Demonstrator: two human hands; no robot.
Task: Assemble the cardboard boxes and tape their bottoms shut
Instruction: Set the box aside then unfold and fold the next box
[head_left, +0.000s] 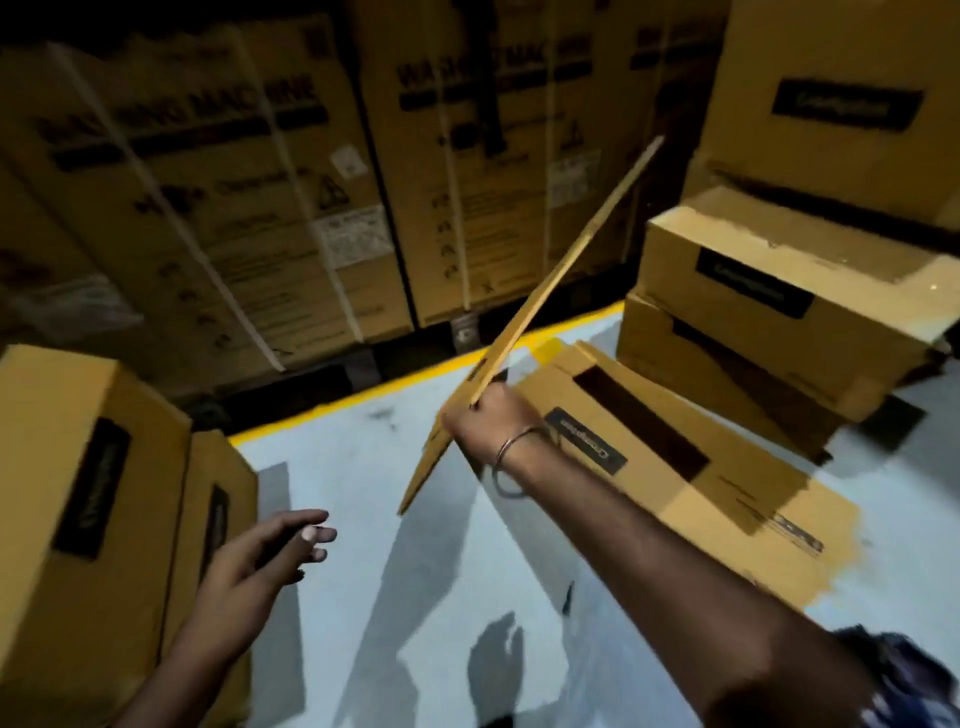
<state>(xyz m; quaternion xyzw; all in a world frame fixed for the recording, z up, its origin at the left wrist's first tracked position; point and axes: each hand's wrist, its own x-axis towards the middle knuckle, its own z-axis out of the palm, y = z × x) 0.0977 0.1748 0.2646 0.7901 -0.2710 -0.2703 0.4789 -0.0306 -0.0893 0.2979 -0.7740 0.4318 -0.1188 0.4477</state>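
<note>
1. Cardboard fills most of what we see: our right hand (491, 418) grips a flat, folded brown cardboard box blank (561, 275) near its lower end, fingers curled round the edge, holding it edge-on and tilted so it rises up and to the right, clear of the floor.
2. We wear a thin metal bangle (511, 457) on the right wrist.
3. Our left hand (270, 556) hangs free over the pale grey floor (374, 467), fingers straight and loosely spread, holding nothing and apart from the blank.
4. Just right of the gripping hand, a flattened brown cardboard box with a black label (675, 467) lies on the floor.
5. Behind it, two assembled brown boxes (779, 312) sit stacked, the upper one skewed on the lower.
6. At our left stand two more brown cardboard boxes with dark labels (78, 493), side by side.
7. A yellow painted line (311, 410) runs along the floor's far edge, and behind it rises a wall of large strapped cartons printed "WASHING MACHINE" (234, 182); the smaller print is too blurred for us to read.
</note>
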